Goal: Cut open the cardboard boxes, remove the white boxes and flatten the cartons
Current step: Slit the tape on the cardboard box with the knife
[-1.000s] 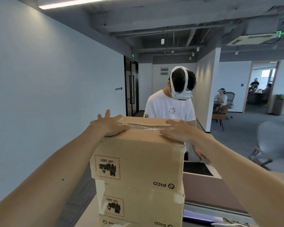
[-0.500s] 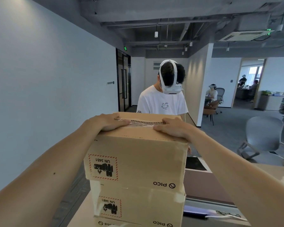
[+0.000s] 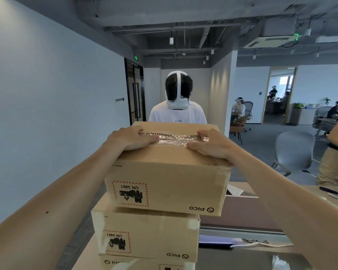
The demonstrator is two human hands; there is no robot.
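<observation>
Grips the near flap (image 3: 170, 152) of the top carton (image 3: 164, 184) with both hands: left hand (image 3: 132, 140) and right hand (image 3: 210, 146), fingers of each hooked into the ragged seam along the lid, thumbs flat on the flap, one hand towards each end of the slit.

Crowns a stack, resting on a second carton (image 3: 144, 234) with a third carton (image 3: 137, 265) just showing beneath, all by the left edge of the table (image 3: 84, 254). Overhangs the second carton on the right and sits skewed to it.

Looks like stiff corrugated board, dry and easy to grip, sealed with glossy clear tape (image 3: 174, 137), wrinkled and split along the seam (likely to cling and stretch in strands rather than snap). Probably carries some weight, judging by the white boxes presumed inside, none visible yet.

Should hinge cleanly on its fold if drawn up and back from both ends together. Risks tearing the board, or twisting off the stack, if pulled at one end only. Best held at the flap edge near the corners for opening, or by the side walls for lifting down. Could slide off whole under a hard tug, given the high perch.

Faces a person in a white shirt (image 3: 177, 116), close behind the far edge of the stack.
</observation>
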